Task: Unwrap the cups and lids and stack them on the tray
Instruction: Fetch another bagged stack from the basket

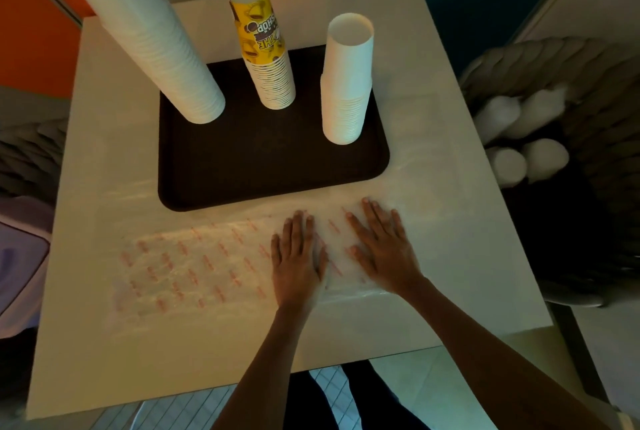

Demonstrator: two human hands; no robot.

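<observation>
Here, tray [242, 166]: dark brown, on the white worktop [457, 207], carrying three cup stacks.
Tall stack [166, 48]: white, top cut off.
Printed stack [266, 58]: yellow top cup.
Short stack [346, 90]: white.
Wrapper [194, 266]: clear, red-printed, flat before the tray; edges faint.
Hands: left hand [298, 256] and right hand [381, 249] flat, fingers straight, pressing the wrapper.

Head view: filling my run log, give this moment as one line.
left hand, right hand: flat on wrapper | wrapper: spread on table | tray: three cup stacks upright

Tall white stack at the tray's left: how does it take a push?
Likely tippy: the tall stack is far taller than its base on the tray. Probably light, if these are paper cups. It may bend at the nested joints rather than slide whole.
</observation>
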